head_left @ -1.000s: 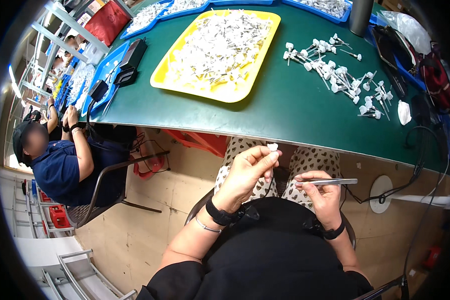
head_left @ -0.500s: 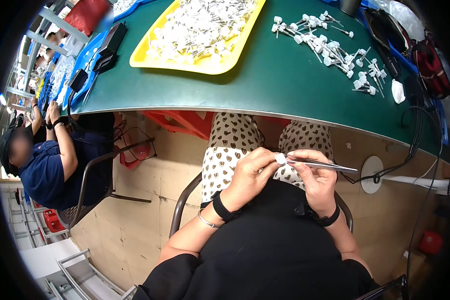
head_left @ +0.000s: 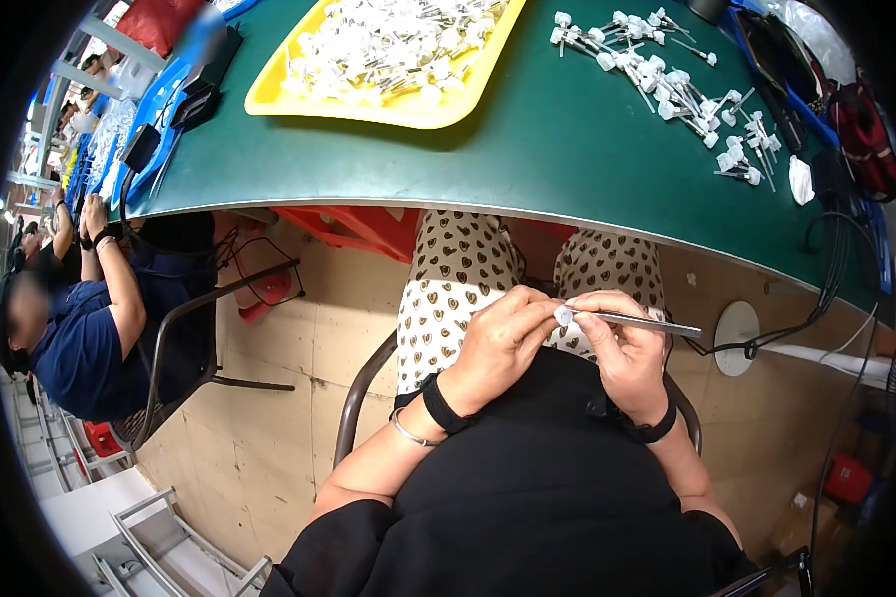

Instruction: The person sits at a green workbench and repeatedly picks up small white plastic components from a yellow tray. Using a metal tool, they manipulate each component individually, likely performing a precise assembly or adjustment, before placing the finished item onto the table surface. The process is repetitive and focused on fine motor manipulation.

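Over my lap, my left hand point(head_left: 503, 338) pinches a small white plastic cap point(head_left: 563, 315) between thumb and fingers. My right hand point(head_left: 622, 348) holds a thin metal rod point(head_left: 647, 322) that points to the right, its left end meeting the cap. Both hands touch at the fingertips, below the edge of the green table point(head_left: 528, 149). Each wrist carries a black band, and the left also has a thin bracelet.
A yellow tray point(head_left: 299, 95) heaped with white parts sits on the table's far side. Several finished rod-and-cap pieces point(head_left: 677, 90) lie scattered to the right. Blue trays point(head_left: 134, 149) line the left. A person in a blue shirt point(head_left: 80, 338) sits at left. Cables point(head_left: 816, 298) hang at right.
My hands have come together: the left hand brought the white cap down onto the rod's end. The view has tilted down, so the table sits higher in the picture.
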Demonstrator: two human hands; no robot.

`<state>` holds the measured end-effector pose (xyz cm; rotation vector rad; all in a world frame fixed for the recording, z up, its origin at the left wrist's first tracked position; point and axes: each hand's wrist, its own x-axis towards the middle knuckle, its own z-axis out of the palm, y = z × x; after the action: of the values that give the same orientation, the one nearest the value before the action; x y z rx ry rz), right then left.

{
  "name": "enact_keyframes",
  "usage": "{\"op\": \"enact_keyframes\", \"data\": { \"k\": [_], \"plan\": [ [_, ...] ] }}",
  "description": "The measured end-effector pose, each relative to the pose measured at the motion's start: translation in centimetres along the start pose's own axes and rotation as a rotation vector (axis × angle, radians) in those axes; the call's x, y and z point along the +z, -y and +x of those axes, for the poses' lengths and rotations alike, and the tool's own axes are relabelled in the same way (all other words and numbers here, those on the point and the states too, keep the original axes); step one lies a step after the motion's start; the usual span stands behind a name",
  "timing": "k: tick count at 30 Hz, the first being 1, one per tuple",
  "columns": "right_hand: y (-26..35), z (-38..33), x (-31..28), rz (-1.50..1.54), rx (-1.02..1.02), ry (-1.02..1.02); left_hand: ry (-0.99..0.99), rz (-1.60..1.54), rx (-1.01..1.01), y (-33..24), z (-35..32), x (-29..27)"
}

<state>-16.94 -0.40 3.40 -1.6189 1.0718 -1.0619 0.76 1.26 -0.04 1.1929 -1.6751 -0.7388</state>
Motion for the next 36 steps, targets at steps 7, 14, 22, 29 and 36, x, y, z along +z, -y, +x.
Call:
{"op": "enact_keyframes", "data": {
  "k": [7, 14, 22, 29, 36],
  "plan": [
    [-0.38, -0.01, 0.14, 0.059, 0.049, -0.021, -0.003, 0.005, 0.011, 0.55, -0.03, 0.25],
    [-0.52, -0.07, 0.22, 0.105, 0.077, -0.041, -0.01, -0.001, 0.023, 0.83, -0.09, 0.38],
    [-0.43, -0.15, 0.32, 0.129, 0.098, -0.049, 0.015, 0.012, 0.001, 0.44, -0.13, 0.22],
    [-0.5, -0.19, 0.2, 0.149, 0.103, -0.058, 0.014, -0.027, 0.008, 0.63, -0.21, 0.35],
    [-0.82, -0.25, 0.04, 0.162, 0.094, -0.049, 0.006, -0.033, 0.016, 0.79, -0.35, 0.56]
  ]
}}
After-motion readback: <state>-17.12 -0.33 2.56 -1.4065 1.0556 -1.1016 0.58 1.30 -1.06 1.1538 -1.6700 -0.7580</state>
